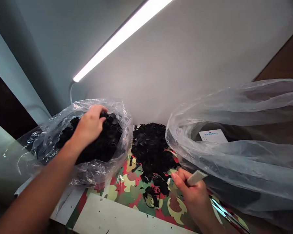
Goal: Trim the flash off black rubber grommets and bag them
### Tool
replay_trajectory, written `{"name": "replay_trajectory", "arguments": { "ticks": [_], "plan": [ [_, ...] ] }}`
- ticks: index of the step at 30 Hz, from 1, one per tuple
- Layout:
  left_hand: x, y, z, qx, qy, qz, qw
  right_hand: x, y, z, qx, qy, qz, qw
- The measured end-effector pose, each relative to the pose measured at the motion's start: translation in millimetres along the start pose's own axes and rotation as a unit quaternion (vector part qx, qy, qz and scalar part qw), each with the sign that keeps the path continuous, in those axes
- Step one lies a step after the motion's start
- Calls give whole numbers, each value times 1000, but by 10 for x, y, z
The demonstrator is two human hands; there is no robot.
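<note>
My left hand (91, 122) reaches into a clear plastic bag (127, 130) on the left. Its thumb and fingers close around one of the black ribbed rubber parts (109, 125) heaped in that bag. On the right, my right hand (194, 188) is closed around a flat, pale grey tool handle (196, 177); the tool's other end is hidden, so I cannot tell its kind. Ahead of this hand, a pile of black rubber scraps (151, 143), with rings and strips in it, spreads over a camouflage-patterned cover (129, 195).
A large clear bag (210, 162) lies on its side at the right, with a white printed card (213, 136) visible there. Shiny metal scissors or a similar tool (224, 211) lie beside my right wrist. A lit lamp bar (122, 39) hangs above. Pale board (117, 216) lines the front.
</note>
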State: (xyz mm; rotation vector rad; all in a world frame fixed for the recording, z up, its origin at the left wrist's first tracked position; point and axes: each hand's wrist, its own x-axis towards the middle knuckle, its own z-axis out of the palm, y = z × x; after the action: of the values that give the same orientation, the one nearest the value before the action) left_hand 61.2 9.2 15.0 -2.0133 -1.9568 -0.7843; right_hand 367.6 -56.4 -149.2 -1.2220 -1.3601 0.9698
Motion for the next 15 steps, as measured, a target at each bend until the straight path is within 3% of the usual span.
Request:
{"name": "replay_trajectory", "arguments": {
  "ticks": [2,4,8,12,14,15],
  "plan": [
    [252,-192,-17,79,-8,-40,996,19,-59,23,-11,6,8,1000],
    [405,-332,16,112,-52,-38,992,55,-102,25,-20,14,1,1000],
    [427,-389,78,141,-53,7,989,125,-105,-15,1,28,-24,999],
    [227,-29,-44,100,-55,66,991,178,-12,-50,16,40,-15,999],
    [23,286,-166,-21,22,152,988,203,48,-55,17,35,-8,999],
    [-114,447,-225,-91,45,223,970,214,74,-56,17,28,-4,999]
  ]
}}
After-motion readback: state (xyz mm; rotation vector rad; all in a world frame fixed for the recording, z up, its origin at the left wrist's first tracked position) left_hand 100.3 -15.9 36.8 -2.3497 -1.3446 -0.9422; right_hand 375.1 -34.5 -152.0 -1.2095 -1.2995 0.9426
